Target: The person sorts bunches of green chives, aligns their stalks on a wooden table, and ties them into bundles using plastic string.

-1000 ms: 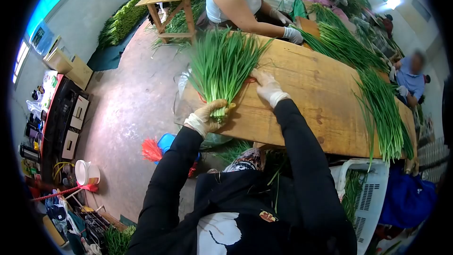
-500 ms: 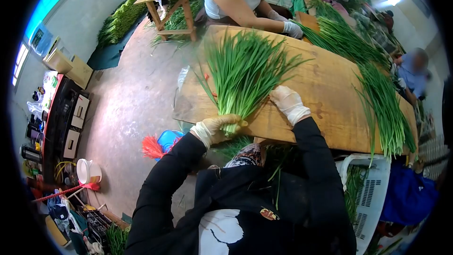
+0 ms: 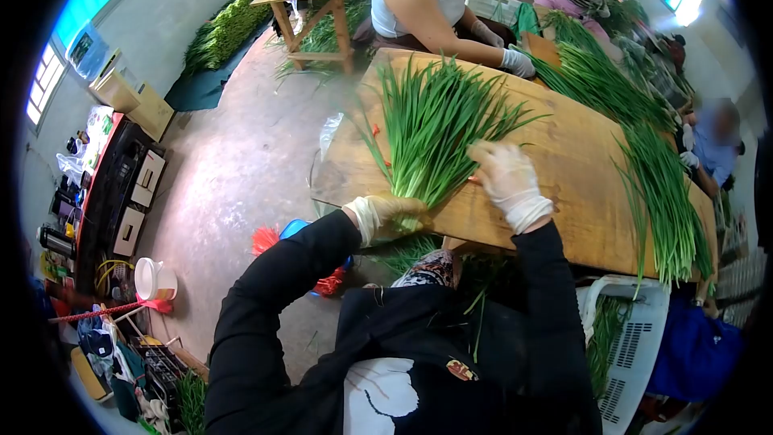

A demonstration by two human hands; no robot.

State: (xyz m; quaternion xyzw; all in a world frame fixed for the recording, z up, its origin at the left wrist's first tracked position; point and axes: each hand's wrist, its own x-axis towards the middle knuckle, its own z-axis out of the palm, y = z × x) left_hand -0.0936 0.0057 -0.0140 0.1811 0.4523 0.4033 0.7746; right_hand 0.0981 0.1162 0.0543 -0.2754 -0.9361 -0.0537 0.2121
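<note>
My left hand (image 3: 394, 217), in a pale glove, is closed around the whitish stem ends of a bunch of garlic chives (image 3: 439, 133). The green leaves fan out across the wooden table (image 3: 576, 161), away from me. Beside the bunch on its right, my gloved right hand (image 3: 511, 181) is raised close to the leaves. Motion smears its fingers, so their grip cannot be made out. Small red strips (image 3: 375, 130) lie by the bunch, and a red bit (image 3: 474, 180) shows near my right hand.
More chives (image 3: 664, 201) lie along the table's right side. Across the table sits a co-worker (image 3: 427, 8) with gloved hands. A pale plastic crate (image 3: 636, 346) stands at my lower right. Red strands (image 3: 328, 282) and a white bucket (image 3: 155, 279) are to the left.
My right hand has lifted and turned beside the leaves, its fingers now blurred. My left hand keeps hold of the stems. The whole view has shifted slightly.
</note>
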